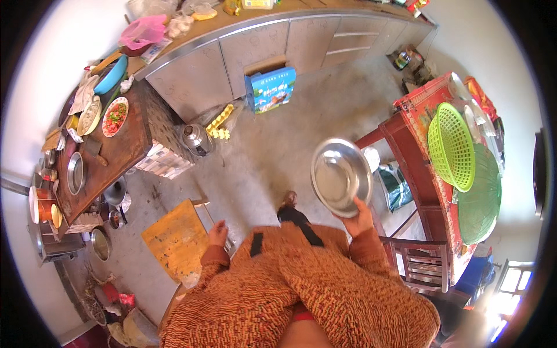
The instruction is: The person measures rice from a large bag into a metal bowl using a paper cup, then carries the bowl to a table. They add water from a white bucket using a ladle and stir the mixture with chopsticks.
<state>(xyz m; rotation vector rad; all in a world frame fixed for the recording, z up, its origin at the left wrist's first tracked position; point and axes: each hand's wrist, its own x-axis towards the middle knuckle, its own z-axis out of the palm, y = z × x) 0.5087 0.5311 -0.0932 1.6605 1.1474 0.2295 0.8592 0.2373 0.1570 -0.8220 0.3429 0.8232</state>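
forward, a metal basin (pixel 342 173) juts from the right hand (pixel 358 219).

White lettering (pixel 275 89) printed on a blue pictured carton (pixel 270 93), spread across its top edge and front, too small to be read

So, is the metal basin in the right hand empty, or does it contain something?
It looks empty: the metal basin held by the right hand shows its bare, shiny inside, with no contents visible.
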